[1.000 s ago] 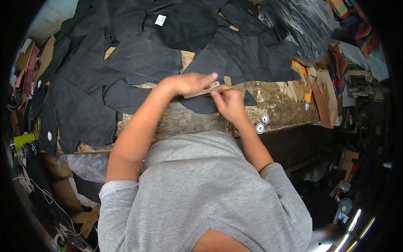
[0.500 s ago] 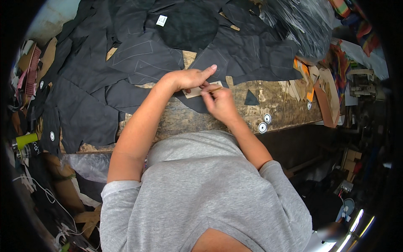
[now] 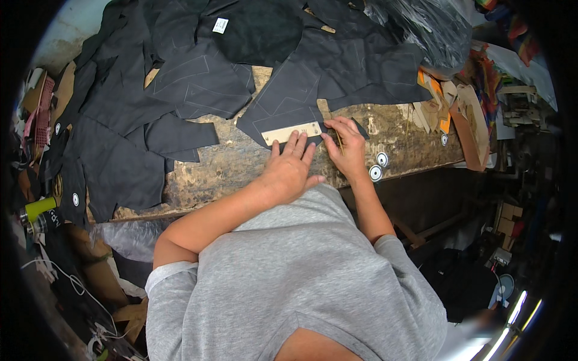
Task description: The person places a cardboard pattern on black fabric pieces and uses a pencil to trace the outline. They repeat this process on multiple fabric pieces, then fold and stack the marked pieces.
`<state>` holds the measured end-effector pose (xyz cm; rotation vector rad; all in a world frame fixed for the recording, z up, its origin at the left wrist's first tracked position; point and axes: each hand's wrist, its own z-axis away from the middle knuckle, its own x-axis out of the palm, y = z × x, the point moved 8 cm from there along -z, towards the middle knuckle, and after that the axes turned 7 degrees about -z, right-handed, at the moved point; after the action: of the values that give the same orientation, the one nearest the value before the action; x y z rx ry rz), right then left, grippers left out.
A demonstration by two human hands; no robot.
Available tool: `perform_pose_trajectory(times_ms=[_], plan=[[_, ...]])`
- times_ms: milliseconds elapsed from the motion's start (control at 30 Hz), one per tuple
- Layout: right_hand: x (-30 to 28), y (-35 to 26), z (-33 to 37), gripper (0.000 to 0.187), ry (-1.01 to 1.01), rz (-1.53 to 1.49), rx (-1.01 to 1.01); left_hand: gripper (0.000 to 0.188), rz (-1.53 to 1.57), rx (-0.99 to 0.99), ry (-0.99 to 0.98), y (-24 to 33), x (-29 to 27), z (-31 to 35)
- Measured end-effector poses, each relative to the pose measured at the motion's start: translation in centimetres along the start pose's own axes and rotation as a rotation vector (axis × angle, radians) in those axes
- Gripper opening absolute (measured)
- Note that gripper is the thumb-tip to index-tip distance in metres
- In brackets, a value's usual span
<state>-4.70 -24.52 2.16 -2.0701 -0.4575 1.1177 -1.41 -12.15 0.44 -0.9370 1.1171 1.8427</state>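
Observation:
A beige rectangular template point(image 3: 283, 135) with small holes lies on a dark grey leather piece point(image 3: 280, 96) marked with thin pale lines. My left hand point(image 3: 290, 171) is open, its fingertips flat on the template's near edge and its thumb out to the right. At the template's right end, my right hand point(image 3: 349, 147) is closed round a thin, pencil-like marking stick point(image 3: 339, 142). Its fingertips are beside the leather's edge. Behind that hand a small dark scrap point(image 3: 362, 128) shows only in part.
More dark leather pieces point(image 3: 120, 138) spread over the worn wooden table point(image 3: 223, 162). A clear plastic bag point(image 3: 430, 36) lies at the far right, near cardboard pieces point(image 3: 466, 132). Round black-and-white markers point(image 3: 376, 173) sit by the table's front edge.
My left hand has come back toward me and now lies flat on the template's near side. My right hand has moved right with the stick. The template and its leather piece are turned differently.

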Motion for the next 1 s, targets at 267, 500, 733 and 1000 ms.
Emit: perform_pose_trajectory(times_ms=[267,500,733,1000], plan=[[0.2,1.1,0.8,0.020,0.022,-0.085,0.029,0.080,0.076,0.023,-0.062,0.9,0.8,0.2],[0.3,1.0,0.3,0.020,-0.009,-0.080,0.033,0.083,0.066,-0.009,-0.070,0.6,0.9,0.1],[0.4,-0.2,-1.5,0.017,0.029,-0.397,0.147,0.085,0.076,-0.003,-0.094,0.7,0.8,0.1],[7.5,-5.0,-1.9,0.011,-0.512,-0.389,0.039,0.077,0.082,0.044,-0.107,1.0,1.3,0.1]])
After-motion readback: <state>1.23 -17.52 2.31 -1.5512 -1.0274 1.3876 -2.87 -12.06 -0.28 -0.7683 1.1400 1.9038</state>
